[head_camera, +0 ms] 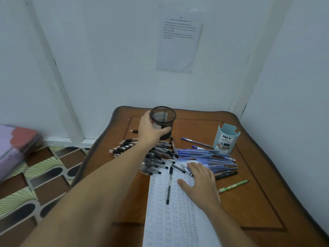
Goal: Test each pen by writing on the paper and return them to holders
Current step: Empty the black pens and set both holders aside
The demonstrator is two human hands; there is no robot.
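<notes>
My left hand (149, 130) grips the black mesh holder (162, 116) at the back of the wooden table (252, 189); the holder looks empty. Flat on the written-over paper (170, 218) rests my right hand (199, 180), fingers spread, holding nothing. One black pen (169, 186) lies lengthwise on the paper. A heap of black pens (156, 160) spreads behind the paper on the left, and a heap of blue pens (210, 157) on the right. The light-blue holder (226, 139) marked DIY stands at the back right.
A green pen (234, 185) and a dark pen (227, 174) lie right of my right hand. A printed sheet (179, 38) hangs on the wall. Patterned floor (35, 179) and a blurred pink object (16, 145) are to the left.
</notes>
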